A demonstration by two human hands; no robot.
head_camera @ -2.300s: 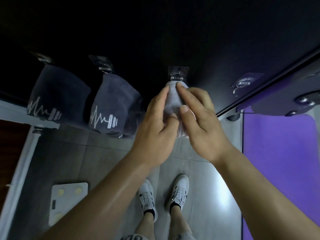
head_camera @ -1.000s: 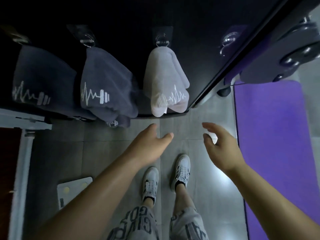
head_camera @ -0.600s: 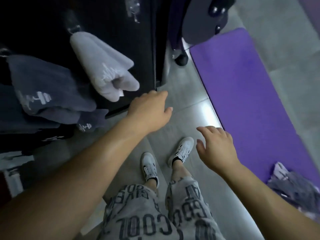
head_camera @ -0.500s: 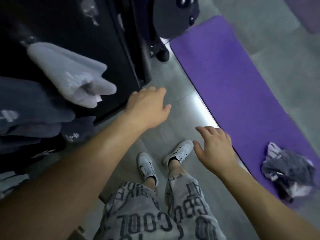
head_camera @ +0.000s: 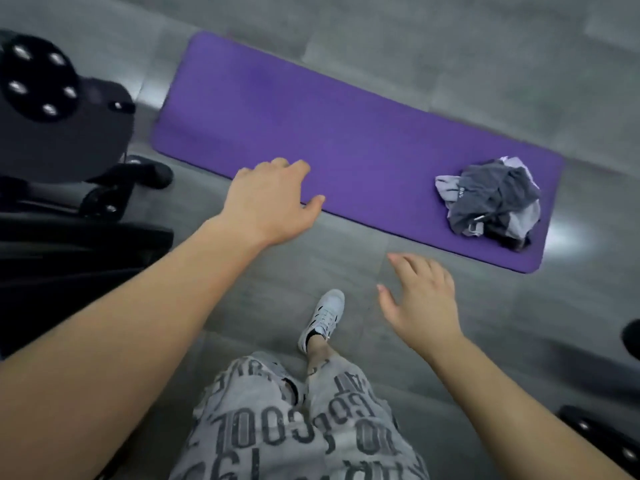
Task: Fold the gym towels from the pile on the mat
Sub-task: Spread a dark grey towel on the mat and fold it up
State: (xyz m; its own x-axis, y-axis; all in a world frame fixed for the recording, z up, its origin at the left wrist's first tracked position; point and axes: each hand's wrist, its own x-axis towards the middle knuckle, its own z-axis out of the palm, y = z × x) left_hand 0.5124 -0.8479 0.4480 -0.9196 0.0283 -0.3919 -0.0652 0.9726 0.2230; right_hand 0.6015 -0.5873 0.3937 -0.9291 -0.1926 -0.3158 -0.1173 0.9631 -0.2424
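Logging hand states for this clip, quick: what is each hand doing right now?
Left hand: open, fingers relaxed, holding nothing.
Right hand: open, fingers spread, holding nothing.
The towel pile lies untouched on the purple mat.

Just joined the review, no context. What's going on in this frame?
A person stands on the grey tiled floor beside a purple mat, looking down. The left hand and right hand are held out in front, open and empty. A crumpled pile of towels, grey and pale, lies at the mat's right end with neither hand on it. No folding of this pile has begun yet. A black gym machine stands at left.
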